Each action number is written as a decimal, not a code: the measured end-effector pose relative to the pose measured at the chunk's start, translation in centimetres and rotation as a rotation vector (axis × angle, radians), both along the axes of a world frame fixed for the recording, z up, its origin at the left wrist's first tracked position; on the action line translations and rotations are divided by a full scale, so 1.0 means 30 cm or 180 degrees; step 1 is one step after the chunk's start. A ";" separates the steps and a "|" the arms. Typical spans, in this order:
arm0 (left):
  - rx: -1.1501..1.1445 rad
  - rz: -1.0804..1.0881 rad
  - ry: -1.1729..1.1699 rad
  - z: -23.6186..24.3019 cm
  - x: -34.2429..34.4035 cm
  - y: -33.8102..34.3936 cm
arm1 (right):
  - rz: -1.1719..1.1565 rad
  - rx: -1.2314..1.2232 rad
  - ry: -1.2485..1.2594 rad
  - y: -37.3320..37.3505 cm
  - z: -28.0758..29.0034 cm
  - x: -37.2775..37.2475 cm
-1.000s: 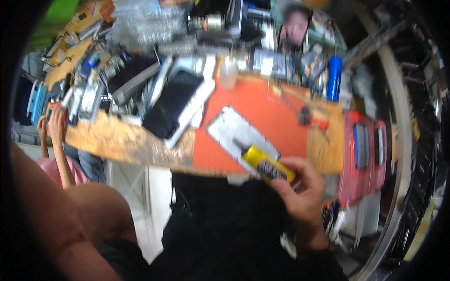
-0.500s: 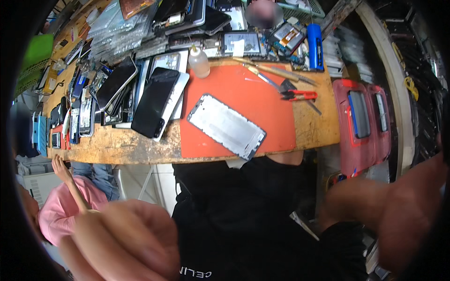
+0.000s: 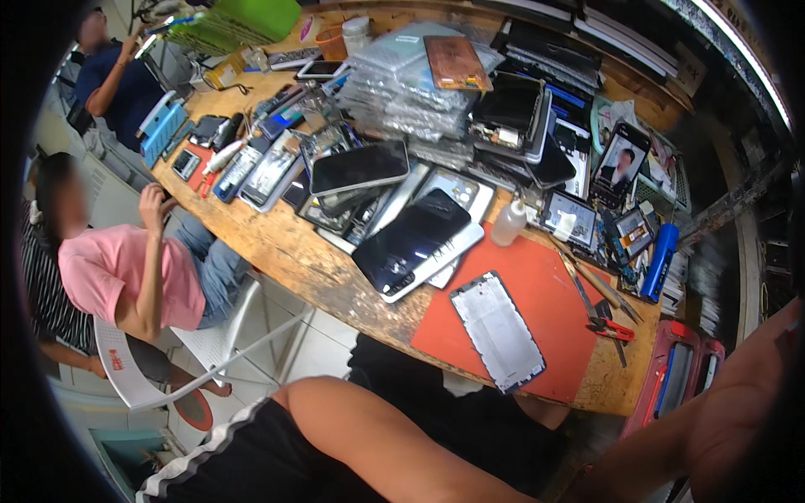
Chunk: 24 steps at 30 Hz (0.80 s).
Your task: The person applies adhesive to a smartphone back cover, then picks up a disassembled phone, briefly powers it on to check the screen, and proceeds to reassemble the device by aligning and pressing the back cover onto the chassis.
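Note:
At the right edge, what appears to be my right hand (image 3: 738, 394) is close to the camera and partly cut off, its grip unclear, near a pink case (image 3: 658, 373). A bare limb (image 3: 377, 436) crosses the bottom; my left hand cannot be made out. A silvery phone frame (image 3: 496, 331) lies on an orange mat (image 3: 436, 331), with thin tools (image 3: 604, 285) and red-handled cutters (image 3: 612, 329) on its right. A clear dropper bottle (image 3: 507, 226) stands behind. Left of it, a black phone (image 3: 411, 239) lies on white ones.
The worn wooden bench (image 3: 268, 247) holds piled phones, parts, plastic bags (image 3: 402, 92) and a blue cylinder (image 3: 660, 260). At left sit a co-worker in pink (image 3: 134, 281) on a white chair and another in navy (image 3: 122, 92); a third is partly hidden.
The view has swung left, showing more co-workers. The yellow tube that my right hand held is out of sight. My left hand, blurred at lower left earlier, is no longer discernible.

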<state>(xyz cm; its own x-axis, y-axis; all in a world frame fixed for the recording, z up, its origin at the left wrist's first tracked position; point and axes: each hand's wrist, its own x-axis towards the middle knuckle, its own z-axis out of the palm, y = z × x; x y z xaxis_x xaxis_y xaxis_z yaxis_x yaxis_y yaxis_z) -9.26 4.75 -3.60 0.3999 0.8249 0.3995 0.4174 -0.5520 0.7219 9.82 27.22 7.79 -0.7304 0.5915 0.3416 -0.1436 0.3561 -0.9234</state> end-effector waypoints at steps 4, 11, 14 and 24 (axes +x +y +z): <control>-0.0127 -0.0351 0.0020 0.004 -0.012 0.002 | -0.0027 0.0019 -0.0038 -0.024 0.006 0.003; -0.0252 -0.0933 0.0114 0.269 -0.206 -0.241 | 0.0058 0.0123 0.0003 -0.076 0.041 0.020; 0.0340 -0.0081 0.0633 0.405 -0.308 -0.337 | 0.0135 0.0191 -0.0014 -0.085 0.038 0.006; 0.1324 0.0997 0.1843 0.532 -0.349 -0.362 | -0.0029 0.0192 -0.0053 -0.057 0.028 0.037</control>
